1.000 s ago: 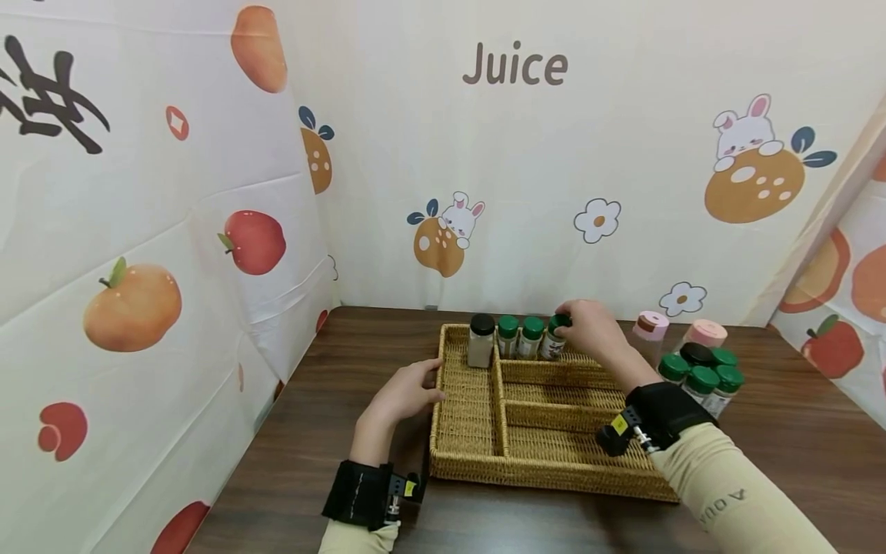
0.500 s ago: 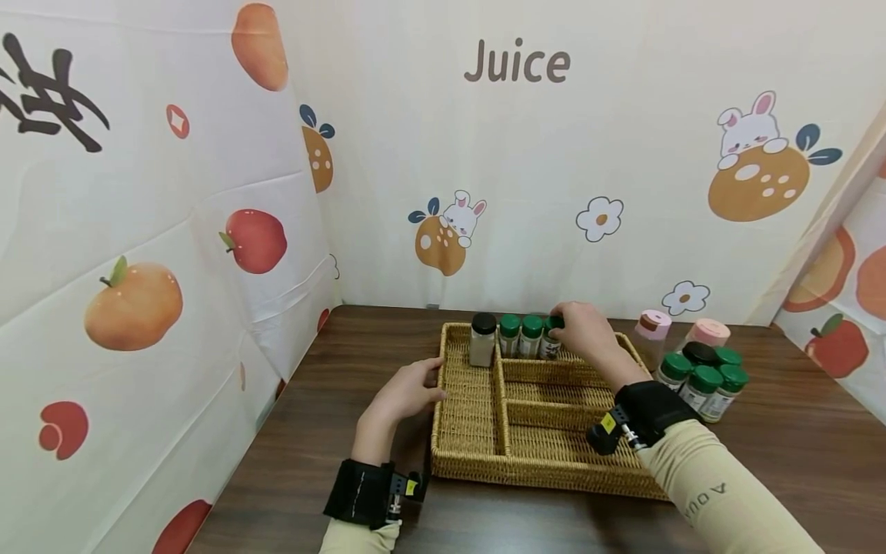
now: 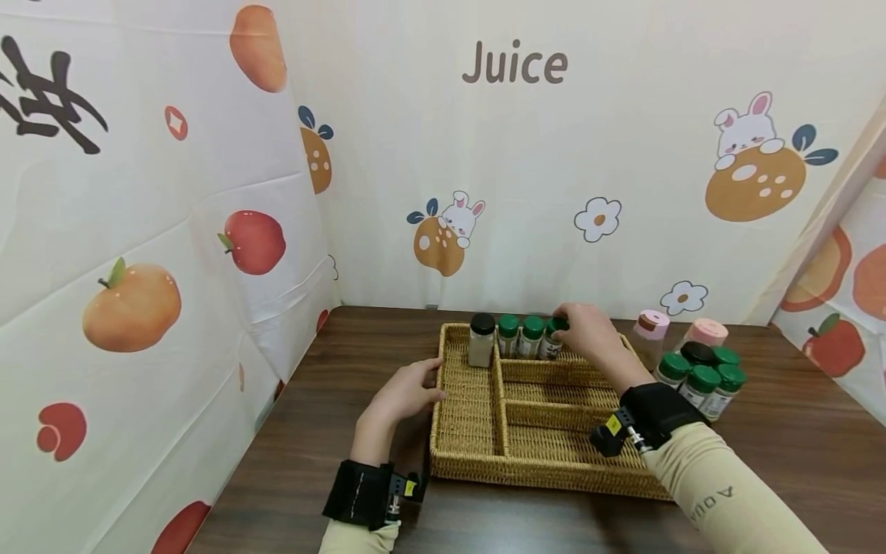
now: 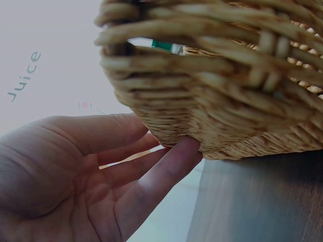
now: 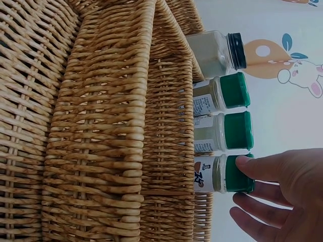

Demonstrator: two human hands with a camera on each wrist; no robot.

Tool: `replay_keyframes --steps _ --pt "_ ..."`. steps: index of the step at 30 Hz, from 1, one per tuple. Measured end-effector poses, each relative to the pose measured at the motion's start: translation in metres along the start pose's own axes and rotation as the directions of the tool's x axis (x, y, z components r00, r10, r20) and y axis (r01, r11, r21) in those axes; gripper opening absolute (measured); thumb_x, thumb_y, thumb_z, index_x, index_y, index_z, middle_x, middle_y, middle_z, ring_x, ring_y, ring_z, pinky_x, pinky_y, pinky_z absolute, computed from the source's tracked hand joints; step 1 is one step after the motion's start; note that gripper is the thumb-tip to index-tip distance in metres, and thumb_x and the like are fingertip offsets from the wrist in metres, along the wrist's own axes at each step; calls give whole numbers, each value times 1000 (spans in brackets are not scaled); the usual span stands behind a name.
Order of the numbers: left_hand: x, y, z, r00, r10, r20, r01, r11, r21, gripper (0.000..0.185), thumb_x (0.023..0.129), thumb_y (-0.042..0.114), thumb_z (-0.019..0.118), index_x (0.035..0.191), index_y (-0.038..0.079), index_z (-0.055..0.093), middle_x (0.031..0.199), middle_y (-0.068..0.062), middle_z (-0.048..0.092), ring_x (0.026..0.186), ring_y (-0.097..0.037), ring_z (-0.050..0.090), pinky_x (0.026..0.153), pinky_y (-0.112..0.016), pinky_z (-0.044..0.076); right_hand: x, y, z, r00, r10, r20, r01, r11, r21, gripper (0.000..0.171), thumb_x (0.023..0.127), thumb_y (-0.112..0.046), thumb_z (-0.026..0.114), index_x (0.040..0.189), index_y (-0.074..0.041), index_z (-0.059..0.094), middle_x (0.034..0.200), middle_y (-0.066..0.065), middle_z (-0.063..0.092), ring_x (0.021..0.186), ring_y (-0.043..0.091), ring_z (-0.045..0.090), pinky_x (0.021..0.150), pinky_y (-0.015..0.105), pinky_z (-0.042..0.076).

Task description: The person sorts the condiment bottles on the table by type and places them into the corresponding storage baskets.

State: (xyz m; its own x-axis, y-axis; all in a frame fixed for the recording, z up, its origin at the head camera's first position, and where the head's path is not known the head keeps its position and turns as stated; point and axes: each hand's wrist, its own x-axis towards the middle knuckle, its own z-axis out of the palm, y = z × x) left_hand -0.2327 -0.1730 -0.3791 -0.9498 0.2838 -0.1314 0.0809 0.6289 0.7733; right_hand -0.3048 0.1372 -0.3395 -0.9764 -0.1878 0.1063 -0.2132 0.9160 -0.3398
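Observation:
A woven wicker basket with several compartments sits mid-table. Its back compartment holds a row of upright jars: a black-capped jar, then two green-capped jars. My right hand pinches the green cap of a third green-capped jar at the right end of that row. In the right wrist view the thumb lies on that cap, with the other fingers curled just beside it. My left hand rests with straight fingers against the basket's left wall.
Right of the basket stands a cluster of green-capped jars with a black-capped one, and two pink-lidded containers behind them. Printed backdrop walls close the dark wooden table on the left, back and right.
The third green-capped jar, tilted in my right hand a second ago, now stands upright beside the others. My left hand has stayed at the basket's side.

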Motion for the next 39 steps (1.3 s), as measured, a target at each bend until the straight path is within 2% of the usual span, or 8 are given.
replay_keyframes --steps 9,17,29,39 --pt "-1 0 1 1000 1 -3 -1 1000 7 62 96 9 65 153 7 40 146 -21 53 129 -35 57 91 -44 55 -2 2 -5 1000 6 21 -6 1000 10 39 94 -14 69 129 3 61 122 27 65 110 40 62 87 52 51" --pt "-1 -1 1 1000 -4 0 4 1000 -2 61 97 9 64 153 6 39 145 -21 53 129 -36 57 92 -45 55 -8 11 -10 1000 10 23 -11 999 40 37 95 -14 68 127 2 61 123 25 65 112 40 63 90 52 52" --pt "0 -1 1 1000 -3 3 3 1000 -9 62 96 8 64 153 6 39 144 -22 54 128 -36 57 89 -43 56 -18 33 -23 999 53 10 -53 999 0 38 95 -16 68 126 5 62 122 26 65 109 40 64 87 52 53" --pt "-2 0 0 1000 1 -8 -1 1000 13 60 96 9 65 152 8 42 147 -21 51 128 -36 57 91 -45 55 -30 53 -34 999 49 1 -48 998 -35 35 94 -15 67 122 7 63 118 28 66 106 42 64 84 51 53"
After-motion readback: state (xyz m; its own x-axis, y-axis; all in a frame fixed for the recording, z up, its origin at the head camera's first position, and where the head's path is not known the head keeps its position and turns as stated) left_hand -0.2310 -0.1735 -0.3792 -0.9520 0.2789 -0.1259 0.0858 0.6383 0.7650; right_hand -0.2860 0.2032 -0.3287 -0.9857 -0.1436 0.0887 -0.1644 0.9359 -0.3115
